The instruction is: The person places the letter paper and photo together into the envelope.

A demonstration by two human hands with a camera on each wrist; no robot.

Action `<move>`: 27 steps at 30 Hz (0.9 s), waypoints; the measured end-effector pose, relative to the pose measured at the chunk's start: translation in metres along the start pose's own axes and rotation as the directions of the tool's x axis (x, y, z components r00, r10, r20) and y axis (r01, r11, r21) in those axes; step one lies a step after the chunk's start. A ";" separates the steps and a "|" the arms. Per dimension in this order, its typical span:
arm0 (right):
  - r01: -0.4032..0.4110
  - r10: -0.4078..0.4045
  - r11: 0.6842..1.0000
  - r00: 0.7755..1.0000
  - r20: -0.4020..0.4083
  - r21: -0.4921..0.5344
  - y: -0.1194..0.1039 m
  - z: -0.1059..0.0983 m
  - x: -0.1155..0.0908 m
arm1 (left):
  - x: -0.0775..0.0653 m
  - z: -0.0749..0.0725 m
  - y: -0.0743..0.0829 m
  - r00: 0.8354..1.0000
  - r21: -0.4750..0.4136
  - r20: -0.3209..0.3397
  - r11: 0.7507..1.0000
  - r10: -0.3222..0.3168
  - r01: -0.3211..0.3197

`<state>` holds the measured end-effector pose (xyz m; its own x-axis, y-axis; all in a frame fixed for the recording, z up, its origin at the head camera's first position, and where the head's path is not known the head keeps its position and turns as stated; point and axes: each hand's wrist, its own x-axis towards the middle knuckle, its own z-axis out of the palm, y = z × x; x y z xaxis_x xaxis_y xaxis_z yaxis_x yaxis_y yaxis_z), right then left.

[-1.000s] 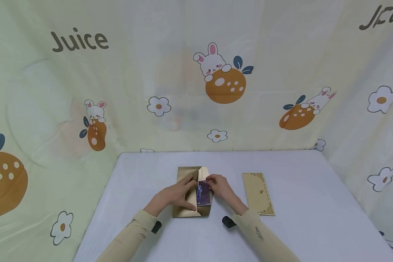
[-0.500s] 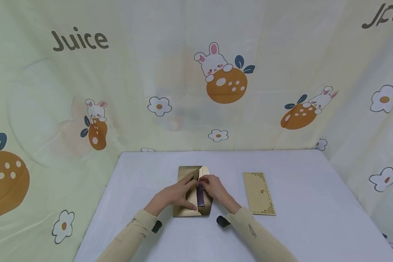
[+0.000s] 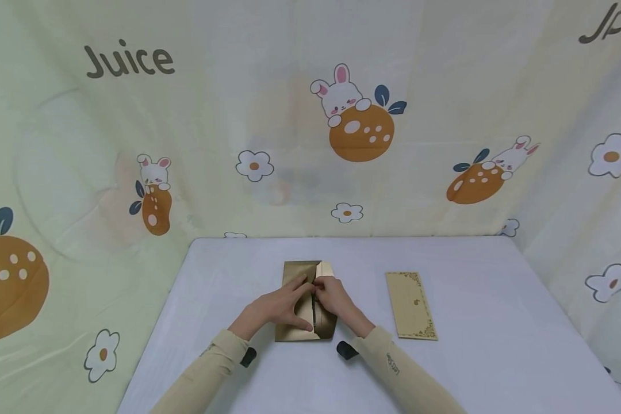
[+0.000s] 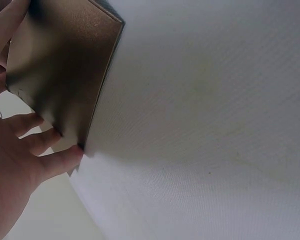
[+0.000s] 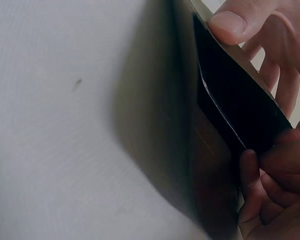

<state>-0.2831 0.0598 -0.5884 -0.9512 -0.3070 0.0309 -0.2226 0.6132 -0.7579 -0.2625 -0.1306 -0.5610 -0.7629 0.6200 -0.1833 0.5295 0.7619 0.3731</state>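
In the head view a gold envelope [image 3: 292,333] lies on the table with its flap side spread to the right. My left hand [image 3: 282,306] grips its left panel, thumb low and fingers high along the mouth. The right wrist view shows the left thumb [image 5: 227,25] on the rim of the dark mouth. My right hand [image 3: 333,296] bends over the mouth, its curled fingers [image 5: 250,167] pinching a thin purple card [image 5: 224,111]. Most of that card is hidden inside the envelope; only a thin edge shows.
A flat, pale gold rectangular piece [image 3: 411,305] with an ornate border lies to the right on the white table [image 3: 486,322]. A cream curtain [image 3: 269,92] printed with rabbits, oranges and flowers hangs behind. Dark wrist cameras [image 3: 347,349] sit under the sleeves.
The right hand has moved left toward the left hand, carrying the purple card into the envelope until its purple face dropped from sight. The left hand has stayed in place.
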 end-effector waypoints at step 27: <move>0.175 -0.264 0.859 0.957 -0.123 -0.481 0.032 -0.033 -0.048 | 0.004 0.004 0.002 1.000 0.016 -0.003 1.000 -0.006 0.006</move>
<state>-0.2516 0.1177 -0.5927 -0.8775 -0.3659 0.3099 -0.4605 0.8233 -0.3319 -0.2626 -0.1258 -0.5641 -0.7672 0.6147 -0.1834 0.5303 0.7686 0.3578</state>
